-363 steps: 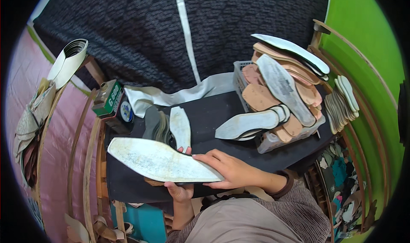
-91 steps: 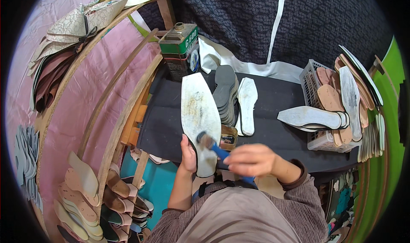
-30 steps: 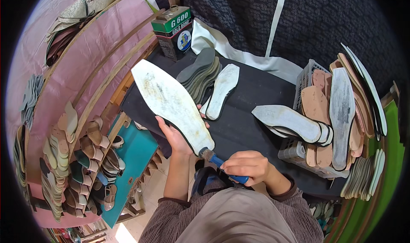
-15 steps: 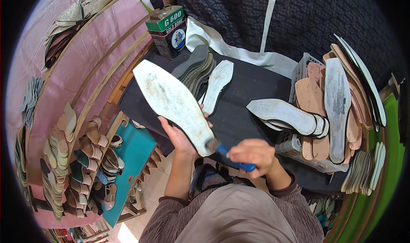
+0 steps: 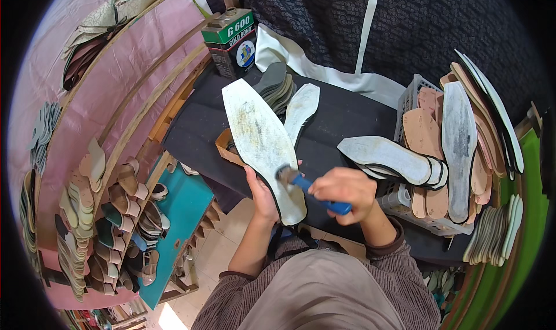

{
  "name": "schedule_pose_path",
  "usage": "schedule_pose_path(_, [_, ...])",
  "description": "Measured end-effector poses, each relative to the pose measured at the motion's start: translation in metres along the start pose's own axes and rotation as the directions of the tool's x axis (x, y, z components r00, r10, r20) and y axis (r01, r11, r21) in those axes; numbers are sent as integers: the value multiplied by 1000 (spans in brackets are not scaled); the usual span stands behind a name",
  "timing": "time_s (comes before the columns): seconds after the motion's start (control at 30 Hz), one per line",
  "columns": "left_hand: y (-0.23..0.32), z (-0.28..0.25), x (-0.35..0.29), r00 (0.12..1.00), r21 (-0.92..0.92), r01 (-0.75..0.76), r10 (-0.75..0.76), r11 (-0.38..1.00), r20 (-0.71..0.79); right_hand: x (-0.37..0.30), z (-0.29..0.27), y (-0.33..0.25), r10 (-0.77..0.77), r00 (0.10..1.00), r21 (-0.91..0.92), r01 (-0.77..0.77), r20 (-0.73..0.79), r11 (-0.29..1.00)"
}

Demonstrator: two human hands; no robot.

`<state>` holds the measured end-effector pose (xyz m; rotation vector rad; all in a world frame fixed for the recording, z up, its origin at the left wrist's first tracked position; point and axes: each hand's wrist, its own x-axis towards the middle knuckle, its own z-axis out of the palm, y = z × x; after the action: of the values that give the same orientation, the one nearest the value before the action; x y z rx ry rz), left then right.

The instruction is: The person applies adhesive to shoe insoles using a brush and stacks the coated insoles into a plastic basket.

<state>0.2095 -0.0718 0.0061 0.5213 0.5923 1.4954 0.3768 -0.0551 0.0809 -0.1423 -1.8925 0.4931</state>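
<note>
My left hand point(image 5: 262, 198) holds a white, shoe-shaped insole point(image 5: 260, 133) with a black edge, its fingers mostly hidden beneath. Dark smudges mark its upper face. In my right hand point(image 5: 346, 192) is a brush point(image 5: 302, 183) with a blue handle, gripped in closed fingers. The dark brush head touches the insole at its narrow waist. Just beyond lie another white insole point(image 5: 302, 105) and a stack of dark grey soles point(image 5: 277, 89). Part of a brown open container point(image 5: 225, 146) shows at the held insole's left edge.
A black-covered table point(image 5: 341, 110) carries a green and black can point(image 5: 230, 43) at the far left. On the right, white insoles point(image 5: 385, 156) lie beside a grey plastic basket point(image 5: 405, 107) filled with tan soles. A shoe rack point(image 5: 133, 197) stands at left.
The insole has shifted right and turned more upright with my left hand. The brush has moved from its near end up to its waist. The brown container has come into sight.
</note>
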Motion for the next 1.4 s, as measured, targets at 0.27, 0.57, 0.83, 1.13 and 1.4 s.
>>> schedule_pose_path(0.27, [14,-17,-5,997,63,38,-42,997,63,5,16,-4,72,993,84,-80,88,993])
schedule_pose_path(0.57, [28,-42,-33,994,97,107,-108,990,2,27,46,33,161,939,21,-162,-305,987])
schedule_pose_path(0.83, [67,-86,-55,969,-1,-84,81,996,-235,19,90,86,405,905,-33,-412,-126,910])
schedule_pose_path(1.13, [67,-93,-54,978,-35,-55,47,998,-204,-15,132,125,510,853,-65,-506,113,860])
schedule_pose_path(1.4, [65,-58,-28,987,-42,-90,84,995,-139,-5,100,90,441,887,-249,-400,137,882])
